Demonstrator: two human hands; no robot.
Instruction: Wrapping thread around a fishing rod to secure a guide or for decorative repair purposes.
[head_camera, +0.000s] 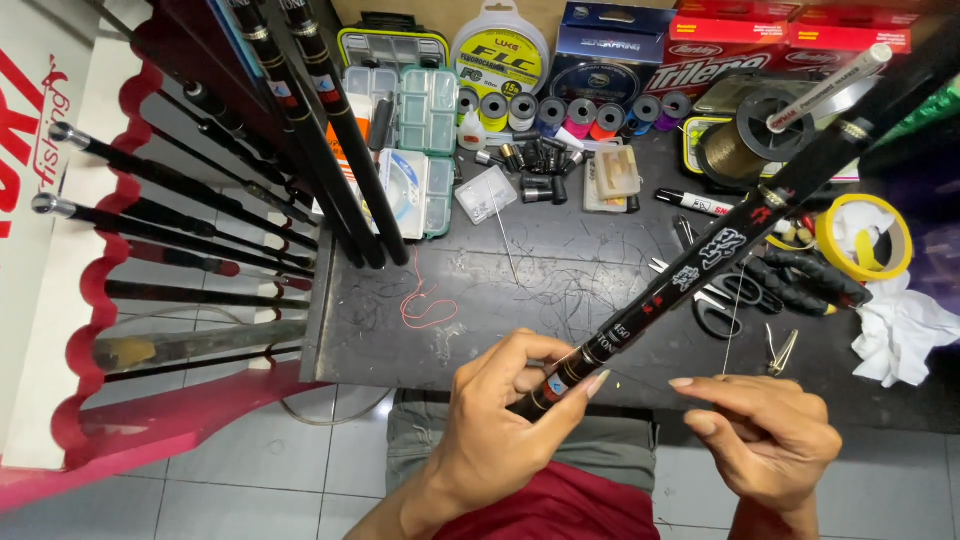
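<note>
Rod (700, 262) lies diagonally over the workbench (560, 270), its butt clasped in left hand (505, 420). Right hand (770, 430) pinches thin line (735, 300); line apparently not yet fastened, tying remains.

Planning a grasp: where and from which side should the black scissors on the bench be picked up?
Take the scissors by the handle loops, coming from the near edge: the loops point toward the person, while the blades run up under the black rod and the pliers crowd the right.
</note>
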